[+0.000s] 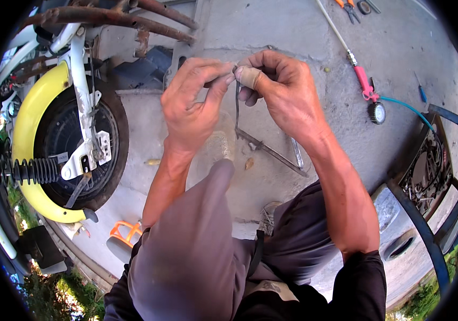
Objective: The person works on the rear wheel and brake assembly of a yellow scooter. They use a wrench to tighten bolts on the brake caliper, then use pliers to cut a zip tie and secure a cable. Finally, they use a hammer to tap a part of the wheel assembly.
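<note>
Head view: the left hand (197,101) and right hand (285,88), two in all, pinch one thin dark strip (237,107) over the floor (373,155). The job looks partway; how much is left I can't tell. One metal rod (275,152) is below, then one big wheel (58,131) and one pink air gauge (367,91)

Grey, cracked concrete floor (293,32); on it lie pliers (349,7) beside a dark ring (364,7), a pink inflator (364,83), a blue-handled screwdriver (423,96) right of that, a dry leaf (249,163) near the middle, and dark panels (154,63) upper left
</note>
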Demonstrator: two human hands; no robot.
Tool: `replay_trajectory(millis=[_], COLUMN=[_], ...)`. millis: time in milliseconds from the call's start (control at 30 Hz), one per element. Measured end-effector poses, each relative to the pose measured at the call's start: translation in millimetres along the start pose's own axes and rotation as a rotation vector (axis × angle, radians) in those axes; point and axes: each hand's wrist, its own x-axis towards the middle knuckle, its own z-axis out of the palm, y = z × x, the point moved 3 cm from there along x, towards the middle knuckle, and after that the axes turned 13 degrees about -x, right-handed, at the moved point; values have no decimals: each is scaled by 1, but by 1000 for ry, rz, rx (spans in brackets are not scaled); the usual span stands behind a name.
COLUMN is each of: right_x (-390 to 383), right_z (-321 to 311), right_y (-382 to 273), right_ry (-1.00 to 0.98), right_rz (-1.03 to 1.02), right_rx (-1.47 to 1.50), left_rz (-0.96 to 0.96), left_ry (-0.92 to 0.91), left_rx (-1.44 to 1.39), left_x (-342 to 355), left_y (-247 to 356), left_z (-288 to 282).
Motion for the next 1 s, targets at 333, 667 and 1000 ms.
replay_trajectory(millis=[333, 667, 1000], right_x=[3, 0, -2], right_z=[37, 63, 51], right_y=[-1, 11, 9], right_ry=[-24, 33, 58], right_rz=[-110, -525, -538], right_rx=[-152, -612, -663], left_rz=[-275, -730, -791], left_ry=[37, 142, 143], left_rx=[-141, -373, -617], left_x=[-21, -50, -46], left_y=[-10, -20, -27], left_z=[-40, -56, -41])
